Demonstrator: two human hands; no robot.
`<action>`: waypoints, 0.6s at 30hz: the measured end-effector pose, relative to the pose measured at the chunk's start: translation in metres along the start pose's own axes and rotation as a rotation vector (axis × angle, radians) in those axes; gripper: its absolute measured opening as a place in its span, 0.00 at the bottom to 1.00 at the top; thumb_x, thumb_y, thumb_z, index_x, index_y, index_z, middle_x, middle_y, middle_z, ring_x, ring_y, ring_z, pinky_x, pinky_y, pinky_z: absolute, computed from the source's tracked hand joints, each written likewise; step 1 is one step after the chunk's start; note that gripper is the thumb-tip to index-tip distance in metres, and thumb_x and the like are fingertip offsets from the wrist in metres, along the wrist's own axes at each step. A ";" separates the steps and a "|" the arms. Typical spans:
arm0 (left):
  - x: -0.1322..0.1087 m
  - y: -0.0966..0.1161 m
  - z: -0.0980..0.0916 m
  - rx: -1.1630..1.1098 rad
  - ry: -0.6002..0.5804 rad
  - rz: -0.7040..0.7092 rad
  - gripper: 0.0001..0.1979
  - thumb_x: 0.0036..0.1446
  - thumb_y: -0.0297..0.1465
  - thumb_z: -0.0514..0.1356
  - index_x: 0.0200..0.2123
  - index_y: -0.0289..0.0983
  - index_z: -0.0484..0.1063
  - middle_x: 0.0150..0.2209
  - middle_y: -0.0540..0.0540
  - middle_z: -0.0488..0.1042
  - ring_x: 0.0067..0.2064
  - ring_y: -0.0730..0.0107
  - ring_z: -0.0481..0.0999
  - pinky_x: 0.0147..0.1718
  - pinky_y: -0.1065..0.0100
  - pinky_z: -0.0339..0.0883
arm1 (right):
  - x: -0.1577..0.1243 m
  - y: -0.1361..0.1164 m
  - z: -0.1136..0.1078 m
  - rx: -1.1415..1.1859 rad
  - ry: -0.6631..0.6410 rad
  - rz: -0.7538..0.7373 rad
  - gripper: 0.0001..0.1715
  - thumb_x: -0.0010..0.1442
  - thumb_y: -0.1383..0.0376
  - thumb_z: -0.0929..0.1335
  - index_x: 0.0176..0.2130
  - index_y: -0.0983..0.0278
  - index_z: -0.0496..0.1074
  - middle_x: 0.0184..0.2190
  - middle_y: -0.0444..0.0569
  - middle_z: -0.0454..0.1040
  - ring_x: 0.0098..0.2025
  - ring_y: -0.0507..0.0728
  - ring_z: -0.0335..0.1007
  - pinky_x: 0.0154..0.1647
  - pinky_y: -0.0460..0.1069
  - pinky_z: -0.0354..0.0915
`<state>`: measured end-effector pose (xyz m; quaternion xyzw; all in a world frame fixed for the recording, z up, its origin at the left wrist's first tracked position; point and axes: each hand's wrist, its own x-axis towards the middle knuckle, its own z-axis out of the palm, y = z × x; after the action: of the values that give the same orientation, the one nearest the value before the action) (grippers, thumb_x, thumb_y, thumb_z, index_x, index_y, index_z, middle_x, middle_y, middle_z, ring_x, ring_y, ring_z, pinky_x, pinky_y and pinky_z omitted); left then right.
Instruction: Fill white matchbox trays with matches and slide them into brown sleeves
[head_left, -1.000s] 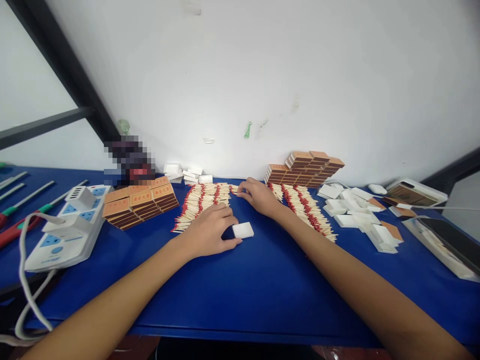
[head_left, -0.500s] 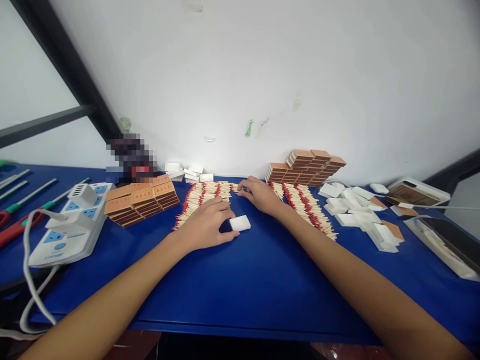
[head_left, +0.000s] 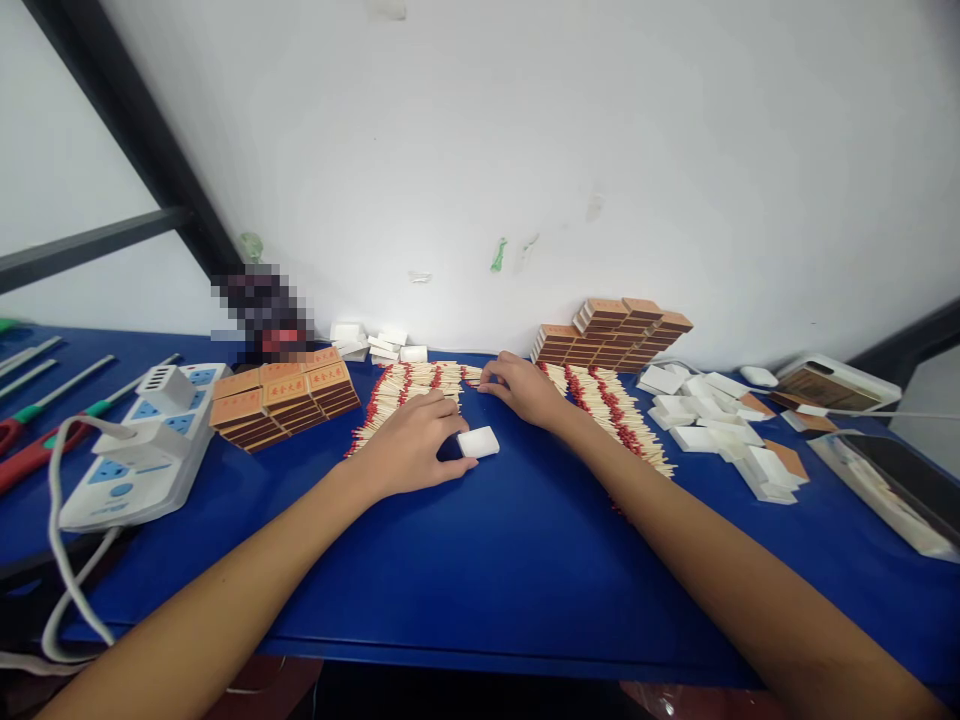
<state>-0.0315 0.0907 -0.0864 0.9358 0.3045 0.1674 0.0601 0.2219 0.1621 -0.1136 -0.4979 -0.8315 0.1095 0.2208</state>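
Observation:
My left hand (head_left: 412,440) rests on the blue table with its thumb and fingers around a small white matchbox tray (head_left: 478,442). The tray's left end is hidden by the hand. My right hand (head_left: 523,388) is curled at the far side, its fingertips pinched at a few matches (head_left: 471,375) between the two match piles. Beyond the left hand spreads a pile of red-tipped matches (head_left: 397,395). Another match pile (head_left: 611,410) lies under and to the right of my right wrist.
Orange-brown matchboxes stand stacked at left (head_left: 289,395) and back right (head_left: 611,335). White trays lie loose at right (head_left: 705,410) and by the wall (head_left: 375,342). A power strip (head_left: 150,450) with cables is at left; a phone (head_left: 911,480) lies far right.
Very little differs. My right hand has shifted slightly to the right, and the white tray in my left hand has moved slightly left and toward the wall.

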 end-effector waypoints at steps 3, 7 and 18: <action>0.000 0.000 -0.001 0.002 -0.003 -0.007 0.15 0.65 0.42 0.68 0.46 0.38 0.81 0.42 0.43 0.78 0.49 0.54 0.76 0.50 0.54 0.70 | 0.001 0.002 0.000 -0.002 -0.005 -0.010 0.03 0.70 0.65 0.72 0.41 0.61 0.78 0.38 0.47 0.70 0.36 0.55 0.68 0.41 0.49 0.60; 0.000 -0.001 -0.002 0.007 0.001 -0.002 0.14 0.65 0.42 0.68 0.46 0.38 0.81 0.43 0.42 0.79 0.49 0.54 0.76 0.51 0.54 0.70 | 0.000 0.005 0.000 0.008 -0.006 -0.011 0.03 0.70 0.65 0.72 0.40 0.62 0.77 0.40 0.47 0.72 0.38 0.55 0.69 0.42 0.49 0.61; -0.001 -0.001 0.000 0.027 -0.001 -0.001 0.15 0.65 0.43 0.69 0.46 0.37 0.81 0.43 0.42 0.78 0.50 0.54 0.76 0.52 0.54 0.70 | 0.002 -0.004 0.001 -0.054 0.005 0.006 0.03 0.72 0.65 0.70 0.43 0.62 0.76 0.41 0.48 0.72 0.38 0.56 0.69 0.41 0.49 0.60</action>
<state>-0.0331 0.0913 -0.0865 0.9364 0.3071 0.1630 0.0479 0.2177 0.1619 -0.1124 -0.5065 -0.8321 0.0865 0.2088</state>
